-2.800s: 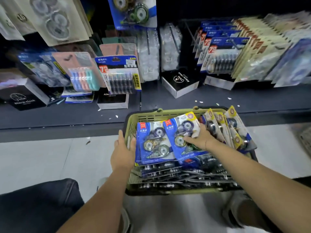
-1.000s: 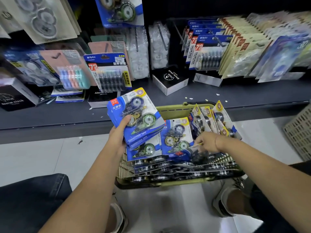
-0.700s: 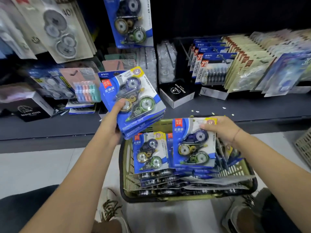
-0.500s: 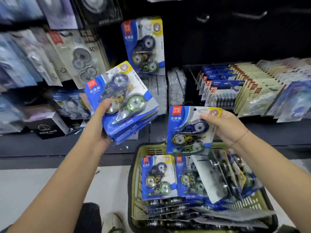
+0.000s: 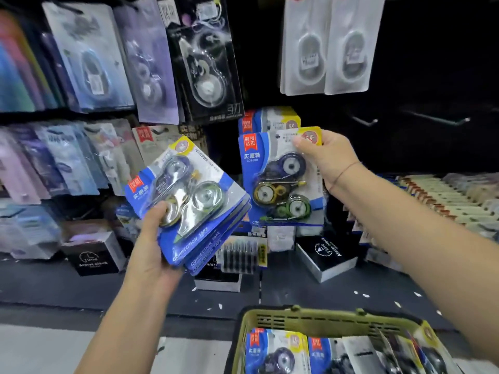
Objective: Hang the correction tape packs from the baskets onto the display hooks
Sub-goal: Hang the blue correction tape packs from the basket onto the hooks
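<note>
My left hand [image 5: 154,247] grips a tilted stack of blue correction tape packs [image 5: 189,201] at chest height, thumb on the top blister. My right hand [image 5: 328,160] pinches the top right corner of a single blue pack [image 5: 278,182] and holds it upright in front of the display. Right behind it hangs another pack of the same kind [image 5: 270,120], only its top showing. The green basket [image 5: 324,319] sits low at the bottom right with more packs [image 5: 275,352] lying inside.
Two bare metal hooks [image 5: 364,120] [image 5: 442,118] stick out of the dark panel to the right. Other blister packs hang above and to the left. Black alarm clock boxes [image 5: 326,255] and pen refill packs stand on the dark shelf [image 5: 351,290]. Card packs line the far right.
Both hands rose from the basket toward the display. The left hand lifted a stack of packs; the right picked one pack out and brought it up before the hanging pack.
</note>
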The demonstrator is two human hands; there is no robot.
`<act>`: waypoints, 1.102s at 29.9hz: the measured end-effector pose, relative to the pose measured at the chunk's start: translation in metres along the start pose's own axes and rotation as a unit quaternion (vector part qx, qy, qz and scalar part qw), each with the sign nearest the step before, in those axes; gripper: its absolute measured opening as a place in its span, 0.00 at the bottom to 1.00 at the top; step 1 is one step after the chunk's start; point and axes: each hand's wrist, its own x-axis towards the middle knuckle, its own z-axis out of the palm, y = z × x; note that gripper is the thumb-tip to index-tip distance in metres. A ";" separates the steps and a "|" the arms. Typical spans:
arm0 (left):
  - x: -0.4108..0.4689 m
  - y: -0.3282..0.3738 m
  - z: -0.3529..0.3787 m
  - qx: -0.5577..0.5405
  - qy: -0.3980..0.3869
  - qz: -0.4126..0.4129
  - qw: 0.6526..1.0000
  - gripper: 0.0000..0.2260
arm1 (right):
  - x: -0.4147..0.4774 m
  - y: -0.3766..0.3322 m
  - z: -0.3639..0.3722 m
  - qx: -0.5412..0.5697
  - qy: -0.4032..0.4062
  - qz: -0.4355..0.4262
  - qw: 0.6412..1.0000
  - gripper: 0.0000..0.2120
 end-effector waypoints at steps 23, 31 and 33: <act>0.008 -0.011 0.007 0.027 -0.015 -0.005 1.000 0.27 | 0.088 0.026 0.029 -0.233 0.116 0.016 0.965 0.14; 0.007 -0.022 0.012 0.077 0.001 0.003 0.997 0.30 | 0.064 0.016 0.029 -0.288 0.185 -0.022 0.939 0.24; 0.005 -0.023 0.014 0.093 0.012 0.006 0.996 0.33 | 0.034 0.013 0.032 -0.209 0.090 -0.028 0.973 0.16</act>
